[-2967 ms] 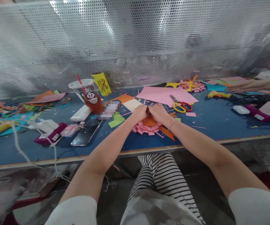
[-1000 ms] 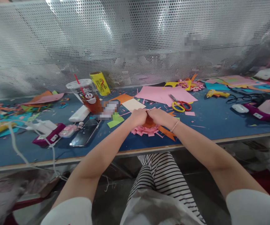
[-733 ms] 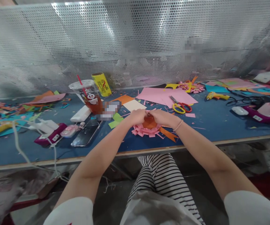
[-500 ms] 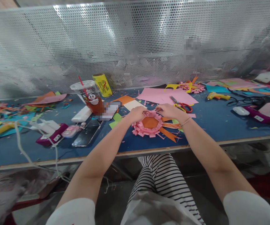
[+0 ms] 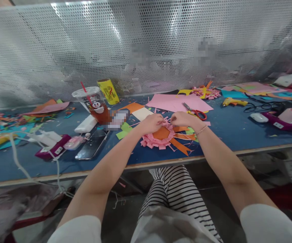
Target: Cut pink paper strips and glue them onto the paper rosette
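A paper rosette (image 5: 162, 133) lies near the table's front edge, with an orange middle, pink looped frills around it and orange ribbon tails (image 5: 181, 145) at its right. At its far rim, my left hand (image 5: 154, 123) has its fingers closed on the pink paper frill (image 5: 166, 125). My right hand (image 5: 182, 118) pinches the same frill just to the right, fingertips close to those of the left. The exact spot of each pinch is partly hidden by the fingers. Scissors (image 5: 198, 114) with red and yellow handles rest beyond my right hand.
Behind lies a pink sheet (image 5: 171, 102). To the left are a drink cup (image 5: 99, 109) with a straw, a phone (image 5: 92, 145) and a purple power strip (image 5: 54, 147). A yellow glue gun (image 5: 234, 102) lies right. A perforated metal screen (image 5: 151, 33) bounds the back.
My left hand has shifted slightly right along the rosette's far rim, nearer my right hand. The whole view has moved a little; the rosette stays on the table.
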`<state>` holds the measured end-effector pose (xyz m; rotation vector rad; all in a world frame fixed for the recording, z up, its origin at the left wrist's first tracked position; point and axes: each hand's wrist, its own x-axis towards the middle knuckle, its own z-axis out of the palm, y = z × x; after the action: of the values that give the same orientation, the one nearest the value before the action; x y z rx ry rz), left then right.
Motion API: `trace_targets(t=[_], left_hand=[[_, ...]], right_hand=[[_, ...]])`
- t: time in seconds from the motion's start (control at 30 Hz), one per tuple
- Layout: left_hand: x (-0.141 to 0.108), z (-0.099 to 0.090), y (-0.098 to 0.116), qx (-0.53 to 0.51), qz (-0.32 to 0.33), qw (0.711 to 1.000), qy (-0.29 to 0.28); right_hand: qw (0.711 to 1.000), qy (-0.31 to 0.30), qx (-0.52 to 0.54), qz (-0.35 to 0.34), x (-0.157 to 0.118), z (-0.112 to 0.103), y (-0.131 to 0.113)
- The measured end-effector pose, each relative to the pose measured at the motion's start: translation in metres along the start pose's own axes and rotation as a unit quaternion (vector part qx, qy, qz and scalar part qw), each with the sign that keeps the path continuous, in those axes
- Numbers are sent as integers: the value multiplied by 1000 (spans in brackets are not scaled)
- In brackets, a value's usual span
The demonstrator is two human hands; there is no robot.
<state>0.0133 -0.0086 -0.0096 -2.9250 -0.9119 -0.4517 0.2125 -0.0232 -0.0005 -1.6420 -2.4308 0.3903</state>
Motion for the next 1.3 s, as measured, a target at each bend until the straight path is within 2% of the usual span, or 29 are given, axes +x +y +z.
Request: trace_targets(t=[0.1, 0.3, 0.57, 0.73, 0.93, 1.13, 1.3], left_hand=[[1, 3, 11, 29, 43, 998, -35], [4, 9, 18, 89, 39, 993, -68], [16, 17, 15, 85, -5, 990, -114], [16, 12, 17, 71, -5, 991, -114], [16, 11, 20, 80, -5, 989, -123], [16, 8, 20, 85, -33, 988, -127], [13, 1, 19, 56, -56, 991, -104]], right_hand=[[1000, -29, 2, -4, 4, 2, 0], [998, -59, 0, -30, 11, 8, -1], [999, 13, -23, 26, 11, 16, -4], [999, 36, -28, 24, 9, 23, -6], [999, 9, -18, 31, 9, 20, -4], [999, -27, 10, 23, 8, 15, -7], [997, -10, 71, 7, 6, 14, -10]])
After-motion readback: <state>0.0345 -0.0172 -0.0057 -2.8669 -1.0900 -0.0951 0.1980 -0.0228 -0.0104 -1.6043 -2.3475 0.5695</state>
